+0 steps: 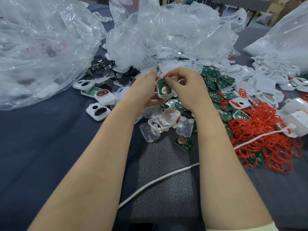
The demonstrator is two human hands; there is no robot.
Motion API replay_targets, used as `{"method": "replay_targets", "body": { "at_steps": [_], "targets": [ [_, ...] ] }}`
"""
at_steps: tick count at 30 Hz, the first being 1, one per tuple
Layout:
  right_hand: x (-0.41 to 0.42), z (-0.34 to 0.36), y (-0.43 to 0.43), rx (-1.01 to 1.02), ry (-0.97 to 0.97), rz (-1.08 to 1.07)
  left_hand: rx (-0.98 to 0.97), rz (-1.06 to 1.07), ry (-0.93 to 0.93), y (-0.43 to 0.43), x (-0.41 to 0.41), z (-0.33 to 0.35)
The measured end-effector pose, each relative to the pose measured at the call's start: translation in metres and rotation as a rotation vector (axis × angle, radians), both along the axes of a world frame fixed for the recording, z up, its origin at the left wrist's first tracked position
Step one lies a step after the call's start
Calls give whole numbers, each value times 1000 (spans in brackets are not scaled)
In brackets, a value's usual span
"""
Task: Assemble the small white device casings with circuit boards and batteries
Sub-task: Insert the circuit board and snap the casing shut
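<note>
You have three plastic bags (pixel 41 39) beyond the held casing (pixel 164 93); two bare frames (pixel 98 111) left of it; one loose board (pixel 184 144) nearer you.

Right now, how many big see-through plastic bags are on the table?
3. The left bag fills the left side, the middle bag is heaped at top centre, and the right bag sits at the far right. The crumpled middle heap may hide another.

Two bare forearms (pixel 103 155), a pale cream sleeve (pixel 243 228) (right arm only) near the elbow.
</note>
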State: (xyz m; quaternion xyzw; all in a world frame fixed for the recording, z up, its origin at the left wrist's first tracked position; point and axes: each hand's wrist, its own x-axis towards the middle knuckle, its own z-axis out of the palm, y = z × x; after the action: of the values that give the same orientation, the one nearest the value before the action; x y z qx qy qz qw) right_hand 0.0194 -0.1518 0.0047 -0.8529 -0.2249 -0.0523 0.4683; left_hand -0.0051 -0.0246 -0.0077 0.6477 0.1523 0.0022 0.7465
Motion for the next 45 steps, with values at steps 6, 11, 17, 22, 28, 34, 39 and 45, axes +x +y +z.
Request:
{"method": "replay_targets", "body": {
  "at_steps": [6, 11, 17, 22, 28, 34, 39, 45],
  "targets": [
    [3, -3, -1, -7, 5, -24, 2, 1, -4, 0, 0, 0],
    [4, -5, -1, -3, -4, -27, -11, 10, -8, 0, 0, 0],
    [5, -6, 0, 1, -12, -20, -22, 13, -12, 1, 0, 0],
    [6, -8, 1, 10, -14, -16, -15, 15, -6, 1, 0, -1],
    [7, -12, 2, 20, 10, -27, 40, 1, -28, 2, -1, -1],
    [9, -14, 1, 92, 94, -81, 125, -88, -137, 5, -6, -3],
    [6, -13, 0, 167, 158, -67, 204, -104, -224, 4, -8, -3],
    [7, -14, 2, 175, 152, -73, 269, -14, -259, 1, -7, -6]
  ]
}}
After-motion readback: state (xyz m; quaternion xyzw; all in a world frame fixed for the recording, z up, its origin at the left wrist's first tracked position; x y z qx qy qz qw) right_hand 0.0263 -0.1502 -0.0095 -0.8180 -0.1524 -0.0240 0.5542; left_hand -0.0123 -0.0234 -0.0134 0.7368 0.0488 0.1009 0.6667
